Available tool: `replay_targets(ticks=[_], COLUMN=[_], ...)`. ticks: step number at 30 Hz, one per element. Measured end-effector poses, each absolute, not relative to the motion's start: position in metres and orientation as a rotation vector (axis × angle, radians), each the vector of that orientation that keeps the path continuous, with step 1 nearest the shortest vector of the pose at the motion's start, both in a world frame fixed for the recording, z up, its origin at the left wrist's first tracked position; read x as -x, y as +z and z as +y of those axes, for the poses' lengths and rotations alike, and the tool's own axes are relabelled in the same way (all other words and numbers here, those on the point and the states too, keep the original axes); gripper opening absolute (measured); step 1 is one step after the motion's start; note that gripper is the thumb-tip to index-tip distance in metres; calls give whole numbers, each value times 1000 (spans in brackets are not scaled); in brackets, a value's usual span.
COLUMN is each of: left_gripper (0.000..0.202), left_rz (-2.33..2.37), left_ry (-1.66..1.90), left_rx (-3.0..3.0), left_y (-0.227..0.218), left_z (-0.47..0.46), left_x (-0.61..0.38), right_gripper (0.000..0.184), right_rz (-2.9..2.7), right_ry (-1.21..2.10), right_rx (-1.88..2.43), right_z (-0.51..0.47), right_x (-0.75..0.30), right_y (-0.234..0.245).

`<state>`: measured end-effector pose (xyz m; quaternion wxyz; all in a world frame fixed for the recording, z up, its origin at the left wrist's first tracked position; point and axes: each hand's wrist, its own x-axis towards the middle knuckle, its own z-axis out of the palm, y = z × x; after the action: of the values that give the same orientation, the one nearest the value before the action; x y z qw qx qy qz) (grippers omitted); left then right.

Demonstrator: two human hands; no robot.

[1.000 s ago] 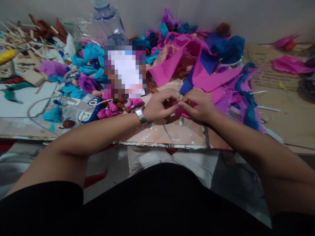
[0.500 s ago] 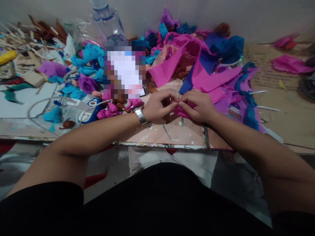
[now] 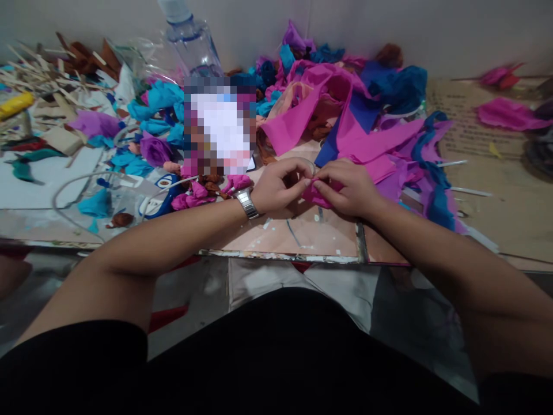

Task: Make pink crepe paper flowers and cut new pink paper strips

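Note:
A small piece of pink crepe paper (image 3: 317, 195) is pinched between my two hands, just above the table's front part. My left hand (image 3: 283, 185), with a metal watch (image 3: 246, 203) on its wrist, has thumb and forefinger closed at the paper's left edge. From the other side, my right hand (image 3: 348, 187) grips the same paper between thumb and fingers. Part of the paper is hidden behind the right fingers. Long pink paper strips (image 3: 369, 141) lie just beyond my hands, over a dark blue strip (image 3: 330, 144).
Blue, purple and pink paper flowers (image 3: 155, 147) crowd the left, with a white cable (image 3: 64, 190) among them. A clear bottle (image 3: 192, 43) stands at the back beside a blurred-out phone (image 3: 222, 127). Wooden sticks (image 3: 47, 86) pile up far left. Cardboard (image 3: 496, 213) covers the right.
My fingers have shifted slightly around the pink crepe paper, and a bit more of it shows between them. Both hands stay in nearly the same place.

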<state>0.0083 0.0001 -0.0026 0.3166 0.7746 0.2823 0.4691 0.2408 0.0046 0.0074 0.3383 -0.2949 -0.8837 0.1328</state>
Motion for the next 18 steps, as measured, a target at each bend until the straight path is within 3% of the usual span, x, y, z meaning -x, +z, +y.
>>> replay_targets(ticks=[18], left_gripper=[29], left_rz=[712], left_ry=[1254], left_rx=[-2076], left_y=[-3], left_z=[0], left_x=[-8], right_gripper=[33], right_rz=[-2307], right_ry=[274], right_rx=[796], right_z=[5], right_x=[-240], right_y=[11])
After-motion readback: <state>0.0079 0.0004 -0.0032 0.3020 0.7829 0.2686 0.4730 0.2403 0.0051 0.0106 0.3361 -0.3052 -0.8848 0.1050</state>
